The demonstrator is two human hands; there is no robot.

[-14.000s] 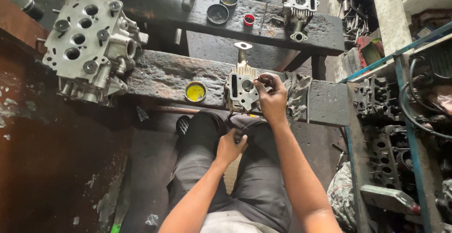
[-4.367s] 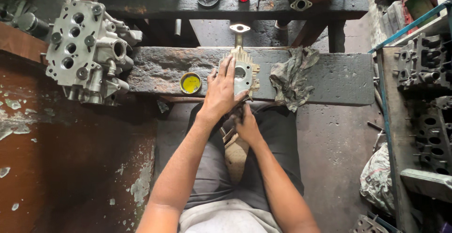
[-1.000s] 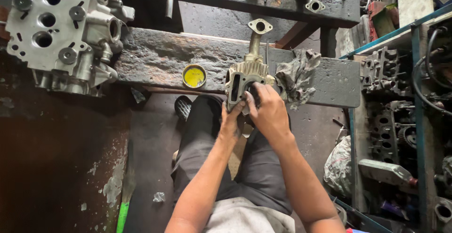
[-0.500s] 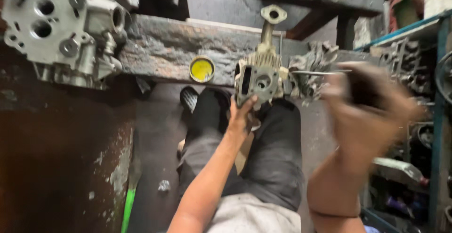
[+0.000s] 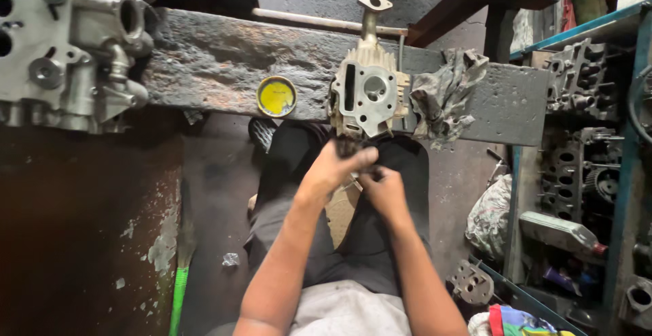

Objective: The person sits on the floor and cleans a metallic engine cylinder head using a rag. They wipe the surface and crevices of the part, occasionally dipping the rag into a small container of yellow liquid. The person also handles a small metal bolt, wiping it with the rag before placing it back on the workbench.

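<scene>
A small silver cylinder head (image 5: 367,98) with a pipe flange on top stands on the dark, rough bench beam (image 5: 217,57); neither hand touches it. Just below it, over my lap, my left hand (image 5: 334,167) is curled around a small dark piece (image 5: 347,147) that sticks out above the fingers. My right hand (image 5: 382,188) meets the left hand's fingertips with bent fingers. What it pinches is hidden between the two hands.
A round yellow tin (image 5: 276,96) lies left of the small head and a crumpled grey rag (image 5: 445,95) lies right of it. A large cylinder head (image 5: 61,44) fills the upper left. Engine parts (image 5: 577,84) crowd the blue-framed shelf on the right. A plastic bag (image 5: 487,217) sits on the floor.
My right hand came back from a blurred swing out to the right and now joins my left hand. My left hand has let go of the small head and dropped to my lap.
</scene>
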